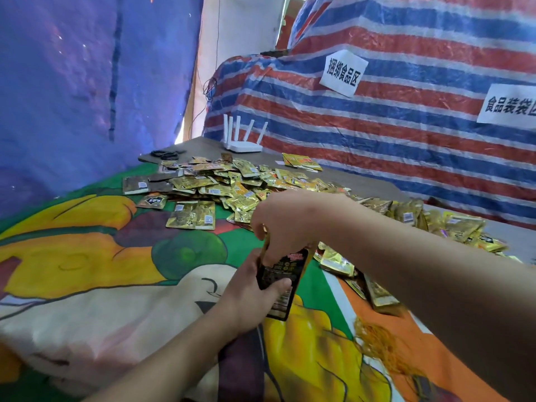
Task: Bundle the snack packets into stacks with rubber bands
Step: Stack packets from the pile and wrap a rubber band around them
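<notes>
Both hands have a grip on one small stack of snack packets (280, 281); left hand (249, 297) clamps it from below, right hand (282, 224) pinches the top; no band on it yet, loose pile (232, 184) covers the bench (203, 146), black rubber bands (166, 154) far back; barely started, I'd say.

Gold and black snack packets (232, 184), mid-frame. Red, white and blue striped tarp (406, 126), upper right. Green, orange, yellow cartoon-printed cloth (116, 256), lower left.
</notes>
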A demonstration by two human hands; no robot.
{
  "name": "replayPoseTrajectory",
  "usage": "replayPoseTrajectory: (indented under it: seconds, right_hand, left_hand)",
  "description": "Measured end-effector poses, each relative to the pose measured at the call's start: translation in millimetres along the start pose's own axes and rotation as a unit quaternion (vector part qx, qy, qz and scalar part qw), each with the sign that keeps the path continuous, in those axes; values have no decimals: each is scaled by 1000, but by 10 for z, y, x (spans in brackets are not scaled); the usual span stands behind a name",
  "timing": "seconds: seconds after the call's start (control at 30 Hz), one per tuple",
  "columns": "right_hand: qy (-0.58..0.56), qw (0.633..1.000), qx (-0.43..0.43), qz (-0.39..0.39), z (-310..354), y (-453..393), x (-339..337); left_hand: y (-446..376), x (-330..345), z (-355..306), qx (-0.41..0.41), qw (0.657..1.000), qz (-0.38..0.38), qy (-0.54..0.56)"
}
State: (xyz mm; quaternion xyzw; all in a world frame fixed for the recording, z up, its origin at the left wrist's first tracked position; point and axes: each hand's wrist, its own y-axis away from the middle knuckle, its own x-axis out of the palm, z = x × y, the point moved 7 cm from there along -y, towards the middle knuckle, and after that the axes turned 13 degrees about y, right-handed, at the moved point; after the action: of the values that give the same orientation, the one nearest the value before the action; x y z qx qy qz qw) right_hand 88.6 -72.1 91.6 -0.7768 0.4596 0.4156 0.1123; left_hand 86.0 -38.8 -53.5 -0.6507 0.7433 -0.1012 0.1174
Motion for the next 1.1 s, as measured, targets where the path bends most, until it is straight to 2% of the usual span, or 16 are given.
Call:
replayPoseTrajectory:
  seconds: [0.07,0.13,0.27,0.33,0.4,0.47,0.5,0.57,0.63,0.73,0.8,0.87,0.93,0.97,1.03,1.1]
  right_hand:
    - [4,998,0,66,-34,-102,133]
    - [-93,989,22,112,-187,-133,261]
    - [-241,964,53,102,-473,-59,567]
    - [-358,927,71,92,-456,32,840]
    - [-482,869,78,75,-259,123,1143]
    - [-590,802,92,30,12,185,1397]
    - [-618,780,104,-6,113,201,1495]
    - [-631,757,145,-92,197,227,1610]
    - [-630,731,196,-172,160,272,1625]
    - [-580,723,256,-274,7,366,1553]
    - [-596,683,283,-314,-92,406,1545]
    - [-662,615,294,-313,-112,393,1599]
    - [-690,567,329,-308,-97,416,1698]
    - [-686,559,353,-304,-90,445,1750]
    - [-680,573,360,-282,-43,478,1809]
    - [-720,582,298,-233,98,414,1788]
  left_hand:
    - [8,-27,7,-1,1000,-13,11]
    - [-2,-62,34,-10,999,-27,46]
    - [-44,-138,89,-43,990,-73,112]
    - [-55,-127,103,-51,986,-81,135]
    - [-57,-112,124,-66,981,-83,164]
    - [-66,-137,163,-82,968,-101,216]
    - [-72,-156,184,-87,960,-110,242]
    - [-86,-177,209,-88,958,-113,247]
    - [-86,-144,227,-86,972,-89,199]
    - [-79,-76,228,-87,985,-56,137]
    - [-80,-59,221,-90,988,-47,119]
    - [-79,-60,217,-92,988,-41,116]
    - [-71,-65,210,-90,987,-42,122]
    - [-69,-68,206,-88,987,-43,124]
    - [-68,-66,205,-85,988,-40,126]
    - [-70,-53,207,-80,988,-31,126]
